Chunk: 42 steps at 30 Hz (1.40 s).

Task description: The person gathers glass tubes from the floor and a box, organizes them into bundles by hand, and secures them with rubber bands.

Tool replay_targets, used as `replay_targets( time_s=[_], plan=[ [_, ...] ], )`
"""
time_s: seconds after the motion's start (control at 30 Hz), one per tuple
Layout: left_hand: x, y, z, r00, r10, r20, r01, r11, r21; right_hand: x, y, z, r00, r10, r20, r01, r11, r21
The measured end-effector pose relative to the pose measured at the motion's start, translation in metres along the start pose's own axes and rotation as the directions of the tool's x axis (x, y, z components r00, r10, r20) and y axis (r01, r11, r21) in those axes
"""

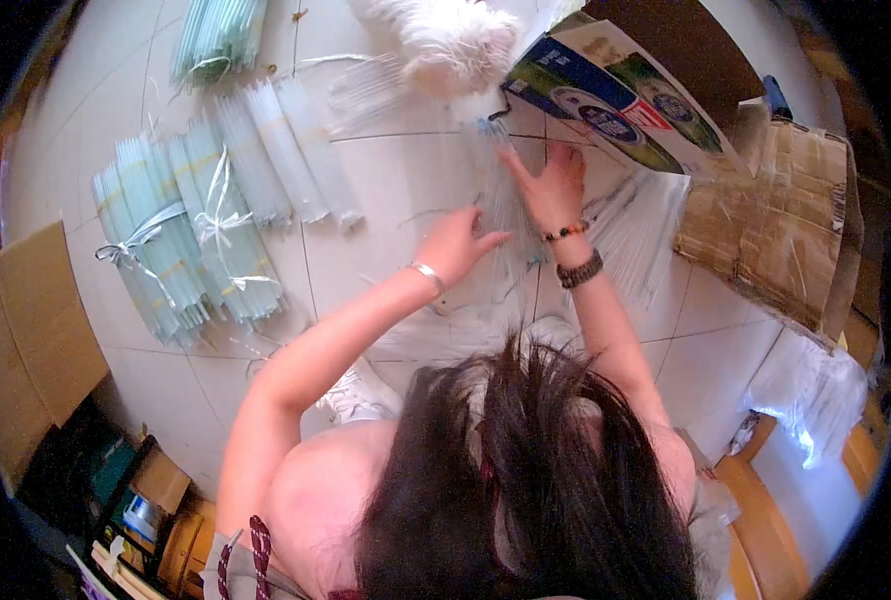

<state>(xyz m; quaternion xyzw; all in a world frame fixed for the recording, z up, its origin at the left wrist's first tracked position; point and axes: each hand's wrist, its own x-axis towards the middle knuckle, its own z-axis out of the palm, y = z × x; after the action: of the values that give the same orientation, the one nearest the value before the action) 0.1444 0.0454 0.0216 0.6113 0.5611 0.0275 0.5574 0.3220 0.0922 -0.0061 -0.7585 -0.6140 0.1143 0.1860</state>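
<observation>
Several thin, clear plastic tubes [506, 215] lie loosely on the tiled floor between my hands. My left hand [452, 246], with a silver bangle at its wrist, is just left of them, thumb and fingers apart. Along their right side is my right hand [553, 190], wearing two bracelets, its thumb spread toward the tubes' far end. Neither hand visibly grips anything, though contact with the tubes is hard to make out. More loose clear tubes [625, 235] fan out to the right of my right hand.
Tied bundles of pale green tubes [148, 235] and clear bundles [290, 150] lie at left. Another green bundle [219, 40] is farther back. A white furry animal [462, 50] is ahead. A printed carton [615, 105] and brown cardboard [765, 220] stand at right.
</observation>
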Motion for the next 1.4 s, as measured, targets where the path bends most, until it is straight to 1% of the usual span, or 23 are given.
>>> replay_targets(
  time_s=[0.03,0.1,0.2,0.23,0.33,0.4,0.5,0.6,0.73,0.8,0.9,0.97,1.0,1.03,1.07,1.1,1.13,1.17,1.2,1.27,1.3,1.37,1.4],
  plan=[
    [-0.003,-0.007,-0.001,0.979,0.074,-0.190,-0.056,0.994,0.099,-0.011,0.008,0.003,0.997,0.037,0.069,-0.037,0.999,-0.012],
    [-0.005,-0.028,0.001,0.819,0.261,-0.511,-0.103,0.943,0.317,-0.024,-0.003,-0.009,0.949,0.160,0.272,-0.138,0.985,-0.100],
    [0.002,-0.048,-0.002,0.627,0.223,-0.747,0.035,0.949,0.312,-0.051,-0.016,0.005,0.981,0.032,0.193,0.020,0.965,-0.261],
    [0.005,-0.051,0.000,0.654,0.204,-0.728,0.030,0.955,0.295,-0.052,-0.025,0.003,0.953,0.139,0.268,-0.063,0.959,-0.276],
    [0.013,-0.047,0.001,0.752,0.101,-0.652,0.013,0.986,0.167,-0.046,-0.040,0.005,0.929,0.227,0.291,-0.131,0.941,-0.313],
    [0.017,-0.032,-0.003,0.841,-0.015,-0.540,0.011,1.000,-0.010,-0.041,-0.039,0.013,0.939,0.217,0.268,-0.149,0.956,-0.252],
    [0.029,-0.036,0.007,0.825,-0.084,-0.558,-0.059,0.971,-0.233,-0.037,-0.028,0.022,0.957,0.137,0.255,-0.106,0.985,-0.133],
    [0.024,-0.035,0.004,0.852,-0.061,-0.520,-0.125,0.941,-0.315,-0.038,-0.023,0.025,0.969,0.099,0.227,-0.094,0.995,-0.035],
    [0.022,-0.046,0.009,0.828,0.056,-0.557,-0.227,0.943,-0.243,-0.040,-0.026,0.021,0.972,0.118,0.205,-0.111,0.993,-0.042],
    [0.018,-0.043,0.000,0.841,0.112,-0.529,-0.206,0.971,-0.124,-0.039,-0.030,0.015,0.965,0.123,0.230,-0.119,0.992,-0.032],
    [0.020,-0.049,-0.008,0.853,0.181,-0.489,-0.221,0.975,-0.026,-0.036,-0.045,-0.010,0.923,0.159,0.351,-0.091,0.975,-0.202],
    [0.018,-0.054,-0.011,0.857,0.213,-0.468,-0.250,0.968,-0.018,-0.015,-0.073,-0.046,0.947,-0.196,0.256,0.237,0.961,-0.141],
    [0.015,-0.052,-0.015,0.851,0.255,-0.460,-0.266,0.963,0.042,0.007,-0.103,-0.071,0.918,-0.396,0.033,0.393,0.916,0.083],
    [0.012,-0.049,-0.019,0.843,0.298,-0.449,-0.282,0.954,0.103,0.035,-0.134,-0.088,0.825,-0.515,-0.231,0.562,0.786,0.257],
    [0.010,-0.053,-0.018,0.848,0.310,-0.430,-0.288,0.951,0.117,0.061,-0.151,-0.089,0.687,-0.563,-0.460,0.712,0.648,0.271],
    [0.009,-0.057,-0.017,0.853,0.322,-0.410,-0.294,0.947,0.130,0.088,-0.166,-0.077,0.494,-0.611,-0.619,0.818,0.568,0.093],
    [0.008,-0.057,-0.020,0.857,0.319,-0.406,-0.307,0.947,0.095,0.113,-0.184,-0.044,0.586,-0.605,-0.540,0.780,0.602,0.173],
    [0.007,-0.057,-0.021,0.861,0.314,-0.401,-0.319,0.946,0.055,0.145,-0.181,-0.002,0.744,-0.664,-0.077,0.669,0.736,0.104],
    [0.004,-0.059,-0.019,0.867,0.306,-0.392,-0.329,0.944,0.009,0.156,-0.172,0.037,0.758,-0.516,0.400,0.577,0.815,-0.042],
    [0.009,-0.062,-0.024,0.827,0.377,-0.417,-0.354,0.926,0.135,0.104,-0.146,0.066,0.564,-0.786,0.255,0.797,0.599,0.084],
    [0.011,-0.064,-0.021,0.794,0.418,-0.441,-0.357,0.909,0.217,0.072,-0.149,0.031,0.520,-0.850,0.086,0.836,0.527,0.150],
    [0.001,-0.070,-0.011,0.822,0.348,-0.451,-0.336,0.935,0.109,0.032,-0.136,-0.014,0.643,-0.766,0.029,0.722,0.617,0.313],
    [-0.001,-0.070,-0.012,0.867,0.266,-0.422,-0.320,0.945,-0.062,0.020,-0.114,-0.012,0.747,-0.665,0.016,0.622,0.707,0.336]
  ],
)
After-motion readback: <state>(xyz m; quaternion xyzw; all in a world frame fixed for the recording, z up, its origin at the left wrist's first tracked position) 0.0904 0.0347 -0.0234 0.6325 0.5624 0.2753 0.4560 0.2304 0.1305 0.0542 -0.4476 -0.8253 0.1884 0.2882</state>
